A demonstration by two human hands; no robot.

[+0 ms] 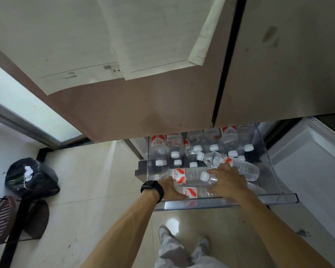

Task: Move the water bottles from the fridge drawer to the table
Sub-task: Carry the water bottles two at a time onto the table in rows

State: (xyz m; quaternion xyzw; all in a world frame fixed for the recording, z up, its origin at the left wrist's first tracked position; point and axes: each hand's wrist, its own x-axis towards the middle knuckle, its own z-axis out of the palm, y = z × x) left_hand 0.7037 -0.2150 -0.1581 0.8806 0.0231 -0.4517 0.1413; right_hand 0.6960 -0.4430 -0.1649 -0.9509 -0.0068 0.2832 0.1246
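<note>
The fridge drawer (228, 202) is pulled out below the closed fridge doors and holds several clear water bottles with white caps and red-and-white labels. Upright bottles (213, 144) fill the back; others lie flat at the front. My left hand (169, 187), with a black watch on the wrist, grips a lying bottle (184, 176) near its neck end. My right hand (227, 181) rests over the front bottles, fingers spread on another lying bottle (244, 168); whether it grips this bottle is unclear. No table is in view.
A black rubbish bag (31, 176) sits on the pale tiled floor at the left, beside a dark slatted basket (0, 217) on a stand. A white open freezer compartment (306, 163) is at the right. My feet (182, 240) stand just before the drawer.
</note>
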